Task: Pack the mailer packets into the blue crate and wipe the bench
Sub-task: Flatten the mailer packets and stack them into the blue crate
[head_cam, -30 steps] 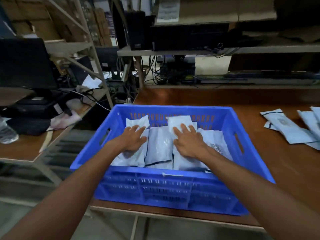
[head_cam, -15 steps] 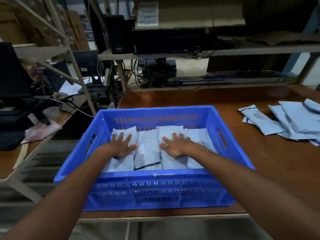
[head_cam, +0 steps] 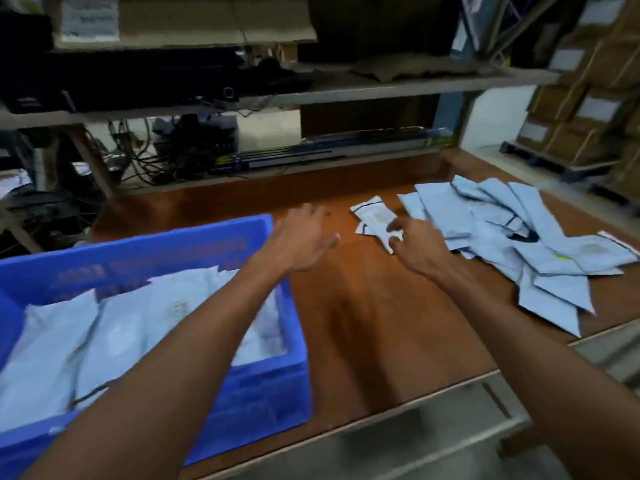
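Observation:
The blue crate point(head_cam: 145, 247) stands at the left on the brown bench point(head_cam: 363, 323), with several pale mailer packets point(head_cam: 62, 337) lying flat inside. A loose heap of mailer packets point(head_cam: 512, 237) is spread over the bench's right side. My left hand point(head_cam: 304, 240) hovers over the bench just right of the crate's far corner, fingers apart and holding nothing. My right hand point(head_cam: 415, 244) is at the heap's left edge, fingers spread and touching a small white packet point(head_cam: 375, 218); no grip on it shows.
A low shelf behind the bench carries cables and dark equipment point(head_cam: 187, 150). A metal shelf above point(head_cam: 381, 86) holds cartons. Stacked cardboard boxes point(head_cam: 581, 109) stand at the far right. The bench's front edge point(head_cam: 433, 396) runs diagonally below my arms.
Both hands have left the packets in the crate and moved right toward the loose heap. The view has swung right, so the crate now sits at the left.

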Demonstrator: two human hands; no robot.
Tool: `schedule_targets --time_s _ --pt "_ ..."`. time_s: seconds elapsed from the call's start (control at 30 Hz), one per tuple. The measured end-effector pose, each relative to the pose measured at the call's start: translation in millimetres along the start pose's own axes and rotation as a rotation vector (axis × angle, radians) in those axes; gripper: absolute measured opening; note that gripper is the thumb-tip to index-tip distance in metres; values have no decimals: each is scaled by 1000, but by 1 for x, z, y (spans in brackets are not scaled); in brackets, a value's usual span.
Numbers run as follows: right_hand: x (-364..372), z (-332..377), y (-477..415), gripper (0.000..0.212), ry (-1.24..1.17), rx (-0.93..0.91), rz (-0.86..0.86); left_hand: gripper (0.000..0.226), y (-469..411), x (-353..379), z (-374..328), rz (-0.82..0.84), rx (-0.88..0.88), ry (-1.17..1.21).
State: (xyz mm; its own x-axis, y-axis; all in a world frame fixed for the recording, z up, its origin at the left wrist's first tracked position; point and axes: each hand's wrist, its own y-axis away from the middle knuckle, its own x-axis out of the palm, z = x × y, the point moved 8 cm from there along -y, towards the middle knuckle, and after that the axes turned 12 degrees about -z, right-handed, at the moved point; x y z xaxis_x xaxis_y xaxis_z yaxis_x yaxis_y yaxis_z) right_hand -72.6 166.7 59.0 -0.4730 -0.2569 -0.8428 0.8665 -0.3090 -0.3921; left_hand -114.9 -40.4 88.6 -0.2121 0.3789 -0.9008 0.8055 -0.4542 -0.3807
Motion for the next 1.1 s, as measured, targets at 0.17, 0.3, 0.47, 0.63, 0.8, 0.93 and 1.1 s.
schedule_targets --time_s 0.17,0.3,0.47,0.63,0.8,0.93,1.1 --pt "15 -164 20 39 170 196 105 58 -55 115 -85 188 -10 -32" --pt "34 -220 -2 37 60 189 160 64 -84 196 -102 257 -160 24" --pt "58 -245 -80 51 2 87 41 70 -139 255 -116 206 -209 -3" --pt "104 -259 -140 63 179 26 113 73 -175 314 -113 252 -196 -79" --pt "159 -256 -111 60 223 -99 275 64 -146 339 -87 229 -182 -38" --pt "155 -233 -62 55 139 -134 205 61 -99 318 -72 203 -183 -60" --pt "138 -206 8 54 102 -174 185 56 -21 279 -64 244 -233 -26"
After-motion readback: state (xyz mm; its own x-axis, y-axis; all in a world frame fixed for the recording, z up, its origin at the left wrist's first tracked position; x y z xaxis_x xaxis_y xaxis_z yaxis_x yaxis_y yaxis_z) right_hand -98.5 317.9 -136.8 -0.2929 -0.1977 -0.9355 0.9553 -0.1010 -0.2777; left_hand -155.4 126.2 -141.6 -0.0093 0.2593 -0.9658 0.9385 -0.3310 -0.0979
